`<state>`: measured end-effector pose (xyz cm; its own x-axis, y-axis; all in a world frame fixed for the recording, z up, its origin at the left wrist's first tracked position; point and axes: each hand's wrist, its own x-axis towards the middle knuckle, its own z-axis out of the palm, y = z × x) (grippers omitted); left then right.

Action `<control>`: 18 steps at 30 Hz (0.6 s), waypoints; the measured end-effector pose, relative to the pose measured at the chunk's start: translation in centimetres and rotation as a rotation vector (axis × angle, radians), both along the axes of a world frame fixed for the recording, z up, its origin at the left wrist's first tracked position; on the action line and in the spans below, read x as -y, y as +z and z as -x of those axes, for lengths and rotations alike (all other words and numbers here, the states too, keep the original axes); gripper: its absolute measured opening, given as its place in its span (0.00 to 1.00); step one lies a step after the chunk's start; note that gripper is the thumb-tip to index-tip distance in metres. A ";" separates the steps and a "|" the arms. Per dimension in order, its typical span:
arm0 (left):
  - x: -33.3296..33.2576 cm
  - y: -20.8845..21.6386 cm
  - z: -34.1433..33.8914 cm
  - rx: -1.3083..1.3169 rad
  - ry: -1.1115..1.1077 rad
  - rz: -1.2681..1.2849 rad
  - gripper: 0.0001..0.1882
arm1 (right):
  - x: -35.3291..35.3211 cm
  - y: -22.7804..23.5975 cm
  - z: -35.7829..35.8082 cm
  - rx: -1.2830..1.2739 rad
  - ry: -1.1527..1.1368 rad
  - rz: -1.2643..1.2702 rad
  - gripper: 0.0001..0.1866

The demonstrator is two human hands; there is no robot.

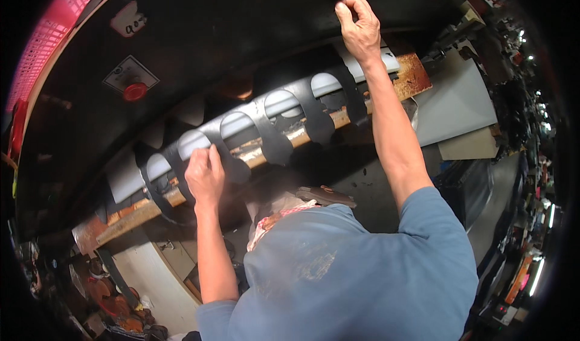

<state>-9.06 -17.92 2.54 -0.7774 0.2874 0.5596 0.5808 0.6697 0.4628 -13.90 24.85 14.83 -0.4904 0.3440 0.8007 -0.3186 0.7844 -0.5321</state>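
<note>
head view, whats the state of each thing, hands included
left hand: fingers curled, at the black sheet; grip unclear
right hand: raised, fingers curled; hold unclear
black sheet: cut with rounded openings, strips hanging over the wooden board
wooden board: worn, stained
red button: pressed or not, cannot tell
tube lamp, lower right: lit

Black panel [235, 33] blocks beyond — room right of left grip [205, 175].
</note>
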 end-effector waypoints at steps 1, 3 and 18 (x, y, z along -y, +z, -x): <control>0.0 -0.1 0.1 -0.007 0.015 0.014 0.09 | -0.1 -0.6 -1.2 0.016 0.027 -0.037 0.08; 0.0 -0.2 0.1 -0.024 0.015 -0.017 0.09 | 0.9 -3.2 -4.8 0.147 0.168 0.206 0.09; -0.8 0.0 -1.0 0.073 0.141 -0.045 0.14 | 7.4 -12.6 -11.1 0.589 0.124 0.025 0.11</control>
<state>-8.07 -17.12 2.54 -0.8475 0.1480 0.5097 0.4457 0.7199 0.5321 -2.85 17.44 2.25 -0.8867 0.2710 0.3747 -0.0529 0.7454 -0.6645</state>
